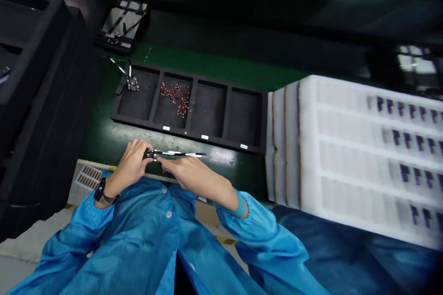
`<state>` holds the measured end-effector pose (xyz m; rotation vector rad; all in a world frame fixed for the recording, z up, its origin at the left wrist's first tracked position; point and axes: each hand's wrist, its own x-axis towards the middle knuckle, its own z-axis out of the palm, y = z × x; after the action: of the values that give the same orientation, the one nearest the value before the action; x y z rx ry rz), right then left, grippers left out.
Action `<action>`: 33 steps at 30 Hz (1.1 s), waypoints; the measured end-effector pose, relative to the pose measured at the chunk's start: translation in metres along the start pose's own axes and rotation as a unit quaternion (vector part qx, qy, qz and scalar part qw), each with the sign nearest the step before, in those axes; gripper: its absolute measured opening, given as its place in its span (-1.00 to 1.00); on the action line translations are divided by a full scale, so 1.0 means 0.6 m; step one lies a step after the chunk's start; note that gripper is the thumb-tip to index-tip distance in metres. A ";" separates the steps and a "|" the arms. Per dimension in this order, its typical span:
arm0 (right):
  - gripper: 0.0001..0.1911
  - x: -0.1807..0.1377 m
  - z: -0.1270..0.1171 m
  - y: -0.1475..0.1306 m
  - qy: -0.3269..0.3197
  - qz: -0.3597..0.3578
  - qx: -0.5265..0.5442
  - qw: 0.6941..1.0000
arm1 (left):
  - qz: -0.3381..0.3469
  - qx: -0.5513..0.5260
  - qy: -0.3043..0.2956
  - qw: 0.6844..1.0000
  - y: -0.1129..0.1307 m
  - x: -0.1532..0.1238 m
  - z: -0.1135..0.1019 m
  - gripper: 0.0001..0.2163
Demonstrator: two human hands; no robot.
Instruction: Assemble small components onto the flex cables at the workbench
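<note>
Between my two hands, close to the bench's front edge, is a small circuit board (151,154) with black-and-white cables (180,153) running off to the right. My left hand (133,161) pinches the board's left end between thumb and fingers. At its right end, the fingers of my right hand (176,166) are pressed together against the board; whether they hold a small part there is too fine to make out. Just beyond my hands lies a black foam tray (155,122) with compartments. Small red-and-metal parts (178,97) fill one compartment, and another board with cables (132,84) rests in the leftmost.
White foam trays (308,138) stand stacked on the right, the top one holding rows of dark parts. Tall black foam trays (51,78) rise on the left. A black holder with a shiny panel (122,23) sits behind the compartment tray on the green bench (194,60).
</note>
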<state>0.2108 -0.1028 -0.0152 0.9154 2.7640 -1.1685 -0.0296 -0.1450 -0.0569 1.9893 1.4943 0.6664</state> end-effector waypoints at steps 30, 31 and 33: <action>-0.81 0.023 -0.086 -0.036 0.211 -0.065 0.166 0.961 | -0.165 -0.479 0.166 0.846 0.007 0.029 -0.036 -0.63; -0.83 0.028 -0.093 -0.036 0.222 -0.066 0.172 0.957 | -0.164 -0.491 0.168 0.839 0.011 0.031 -0.042 -0.61; -0.84 0.037 -0.104 -0.033 0.244 -0.064 0.180 0.951 | -0.162 -0.501 0.174 0.832 0.022 0.031 -0.059 -0.61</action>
<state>0.1953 -0.0610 0.0381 1.2165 3.0762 -1.7200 -0.0396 -0.1254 -0.0213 0.8137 1.2034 1.3489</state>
